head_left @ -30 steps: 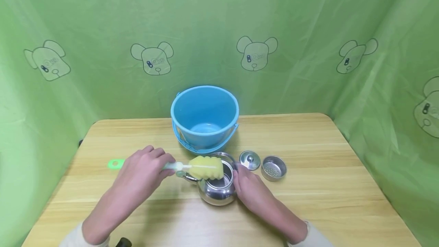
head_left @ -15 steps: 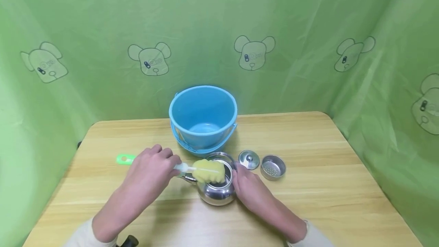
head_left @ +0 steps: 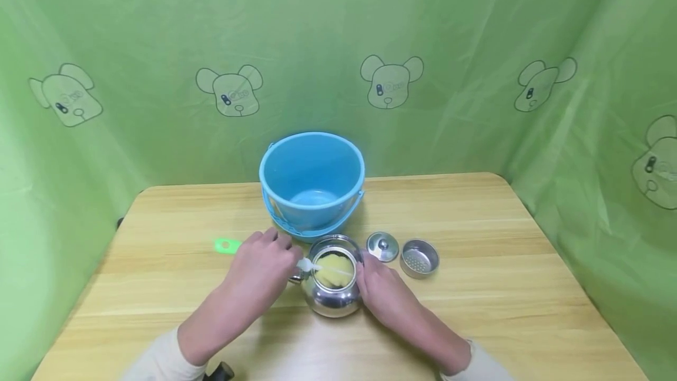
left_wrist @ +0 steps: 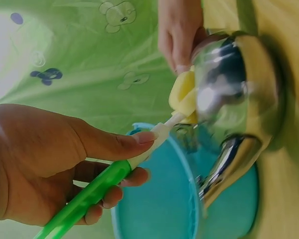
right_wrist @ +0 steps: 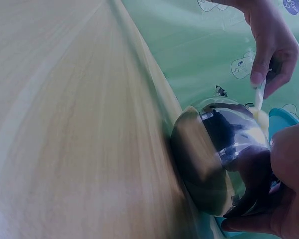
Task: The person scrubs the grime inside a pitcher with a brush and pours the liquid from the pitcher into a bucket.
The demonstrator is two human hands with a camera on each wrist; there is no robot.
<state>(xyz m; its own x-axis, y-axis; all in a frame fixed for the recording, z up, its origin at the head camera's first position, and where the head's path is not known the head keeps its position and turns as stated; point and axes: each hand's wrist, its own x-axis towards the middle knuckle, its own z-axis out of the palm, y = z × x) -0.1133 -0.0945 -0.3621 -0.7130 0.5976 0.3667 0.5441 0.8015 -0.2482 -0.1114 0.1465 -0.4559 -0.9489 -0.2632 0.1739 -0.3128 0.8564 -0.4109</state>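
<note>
My left hand (head_left: 264, 272) grips a sponge bottle brush by its green handle (left_wrist: 104, 181), thumb along the white neck in the left wrist view. Its yellow sponge head (head_left: 333, 268) sits in the round mouth of a shiny steel teapot (head_left: 333, 303). The teapot stands upright on the table, spout (left_wrist: 229, 164) toward my left hand. On the side opposite the spout, my right hand (head_left: 386, 288) holds the teapot, its fingers partly hidden in the head view. In the right wrist view, that hand (right_wrist: 294, 184) curls against the pot's side.
A blue bucket (head_left: 296, 216) stands right behind the teapot, its bail hanging down in front. Right of the teapot lie a steel lid (head_left: 382, 246) and a perforated strainer cup (head_left: 419, 258). Green printed curtain (head_left: 307, 28) surrounds the wooden table (head_left: 476, 222).
My left hand has moved right with the brush, and the sponge head has gone from above the rim down into the teapot's mouth. My right hand stays at the teapot.
</note>
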